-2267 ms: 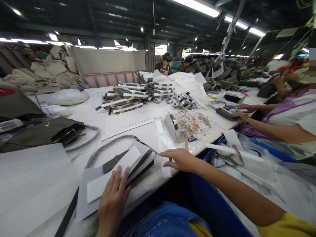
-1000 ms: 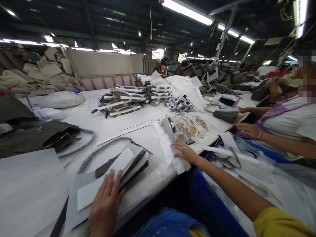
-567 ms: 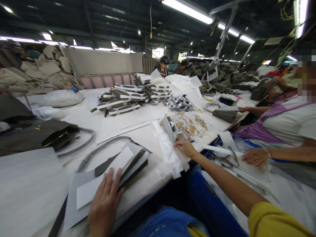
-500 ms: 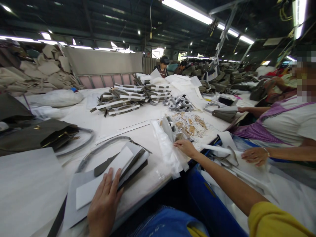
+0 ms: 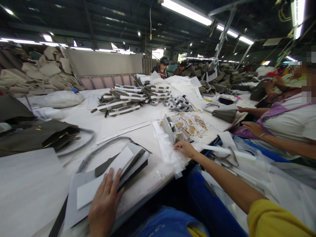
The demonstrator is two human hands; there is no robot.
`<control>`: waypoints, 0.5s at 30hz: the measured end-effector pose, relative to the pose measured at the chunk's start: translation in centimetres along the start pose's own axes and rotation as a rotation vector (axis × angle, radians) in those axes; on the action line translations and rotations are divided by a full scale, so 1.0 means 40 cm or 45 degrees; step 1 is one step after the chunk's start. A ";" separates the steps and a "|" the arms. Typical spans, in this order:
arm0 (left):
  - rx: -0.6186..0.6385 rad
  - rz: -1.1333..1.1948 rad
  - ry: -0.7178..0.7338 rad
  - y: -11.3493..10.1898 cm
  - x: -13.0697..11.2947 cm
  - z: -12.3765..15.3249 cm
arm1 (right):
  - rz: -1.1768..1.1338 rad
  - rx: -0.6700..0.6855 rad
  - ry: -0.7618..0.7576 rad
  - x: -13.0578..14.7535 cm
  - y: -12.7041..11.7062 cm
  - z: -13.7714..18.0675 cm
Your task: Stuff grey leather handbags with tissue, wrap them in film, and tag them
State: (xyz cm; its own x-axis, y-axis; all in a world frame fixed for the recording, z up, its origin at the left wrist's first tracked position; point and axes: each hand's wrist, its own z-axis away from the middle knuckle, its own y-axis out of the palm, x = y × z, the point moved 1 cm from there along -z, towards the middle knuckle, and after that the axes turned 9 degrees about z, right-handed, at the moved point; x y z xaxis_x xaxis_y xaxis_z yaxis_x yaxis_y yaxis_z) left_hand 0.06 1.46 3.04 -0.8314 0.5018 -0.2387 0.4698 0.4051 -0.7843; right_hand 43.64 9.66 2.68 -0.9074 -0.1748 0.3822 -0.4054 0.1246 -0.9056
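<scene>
My left hand (image 5: 106,197) lies flat with its fingers stretched over a white strip of sheet (image 5: 90,192). Beneath that strip are grey-white paper and a dark olive handbag (image 5: 133,161), resting on its side. The bag's handle (image 5: 90,156), wrapped in clear plastic, arches away behind it on the table. Over to the right, my right hand (image 5: 185,148) pinches the edge of a clear plastic bag (image 5: 170,154) in a pile at the table edge. Just behind those fingers stands a tape dispenser (image 5: 169,126), partly covered by plastic.
Scraps and small tags (image 5: 191,123) lie beyond my right hand. Wrapped handles (image 5: 130,95) are heaped farther back. Another olive handbag (image 5: 37,133) rests at left. A blue bin (image 5: 209,200) of plastic waste stands below the edge; a co-worker (image 5: 283,121) is at right.
The co-worker's hand has lifted from the waste in the bin and drawn back toward their body. My own hands have hardly moved.
</scene>
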 end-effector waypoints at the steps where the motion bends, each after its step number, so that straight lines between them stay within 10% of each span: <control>1: 0.001 0.001 0.003 -0.001 0.000 0.000 | 0.004 -0.014 0.021 0.002 -0.007 -0.003; 9: 0.016 -0.002 -0.004 -0.002 -0.002 -0.001 | -0.006 -0.100 0.071 0.066 -0.091 -0.023; 15: 0.005 -0.007 -0.013 -0.002 -0.002 0.000 | -0.162 -0.042 -0.151 0.242 -0.089 0.026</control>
State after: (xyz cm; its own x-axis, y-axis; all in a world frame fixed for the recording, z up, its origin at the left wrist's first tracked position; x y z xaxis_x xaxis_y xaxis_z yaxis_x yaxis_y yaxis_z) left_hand 0.07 1.37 3.12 -0.8372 0.4914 -0.2402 0.4638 0.4052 -0.7878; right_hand 36.42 6.52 9.39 -0.8301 -0.3047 0.4671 -0.5211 0.1255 -0.8442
